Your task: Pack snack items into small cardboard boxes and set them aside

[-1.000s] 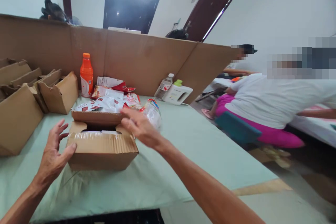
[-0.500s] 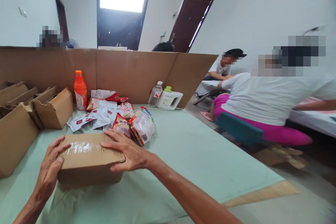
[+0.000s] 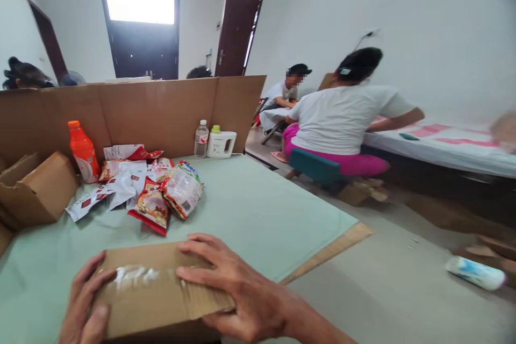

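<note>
Got both hands on the box (image 3: 161, 290) right now, which sits at the near edge of the table (image 3: 250, 209). My right hand (image 3: 237, 290) lies flat on its closed top, fingers spread, and my left hand (image 3: 86, 306) grips its left end with the thumb on top. Behind the box there's a pile of snack packets (image 3: 157, 193), with an orange bottle (image 3: 83, 151) further back left of those. Off to the box's right a person in a white shirt (image 3: 342, 118) sits facing away.

I worked in a plain room turned packing space: a cardboard partition (image 3: 161, 113), folded boxes (image 3: 40, 188), snack packets (image 3: 153, 193), co-workers nearby.
</note>
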Tool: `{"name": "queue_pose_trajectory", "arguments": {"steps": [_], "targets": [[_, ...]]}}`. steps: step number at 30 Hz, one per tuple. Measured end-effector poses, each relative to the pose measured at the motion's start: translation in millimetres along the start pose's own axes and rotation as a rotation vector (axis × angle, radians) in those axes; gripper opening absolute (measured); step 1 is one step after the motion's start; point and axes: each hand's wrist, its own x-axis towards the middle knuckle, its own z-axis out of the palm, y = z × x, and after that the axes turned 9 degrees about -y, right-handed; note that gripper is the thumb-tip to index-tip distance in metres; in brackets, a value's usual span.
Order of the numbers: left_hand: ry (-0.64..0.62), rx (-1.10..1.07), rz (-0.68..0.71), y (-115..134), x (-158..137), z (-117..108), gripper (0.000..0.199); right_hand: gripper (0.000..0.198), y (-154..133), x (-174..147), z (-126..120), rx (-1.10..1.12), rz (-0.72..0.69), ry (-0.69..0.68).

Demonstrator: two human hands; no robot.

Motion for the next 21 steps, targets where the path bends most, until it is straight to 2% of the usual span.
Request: {"name": "queue_pose_trajectory", "arguments": {"steps": [3, 5, 7, 9, 12, 14, 17, 21], "targets": [[-0.220, -0.129, 0.176, 37, 65, 53, 0.046, 0.066, 25, -62, -9, -0.073, 0.186, 0.166], [-0.266, -0.157, 0.280, 57, 99, 83, 0.059, 0.059, 50, -99, -17, -0.140, 0.314, 0.296], [-0.316, -0.167, 0.390, 69, 118, 109, 0.066, 0.053, 84, -126, -29, -0.213, 0.480, 0.425], [-0.428, -0.103, 0.479, 71, 125, 132, 0.065, 0.052, 125, -141, -47, -0.280, 0.670, 0.538], [-0.593, 0.106, 0.526, 57, 123, 158, 0.059, 0.049, 191, -139, -83, -0.318, 0.932, 0.648], [-0.634, 0.220, 0.557, 41, 118, 174, 0.058, 0.045, 234, -126, -107, -0.315, 1.031, 0.700], [-0.579, 0.295, 0.680, 18, 109, 196, 0.058, 0.039, 292, -101, -133, -0.305, 1.075, 0.745], [-0.432, 0.331, 0.767, 0, 101, 218, 0.056, 0.041, 354, -73, -148, -0.279, 1.087, 0.776]]}}
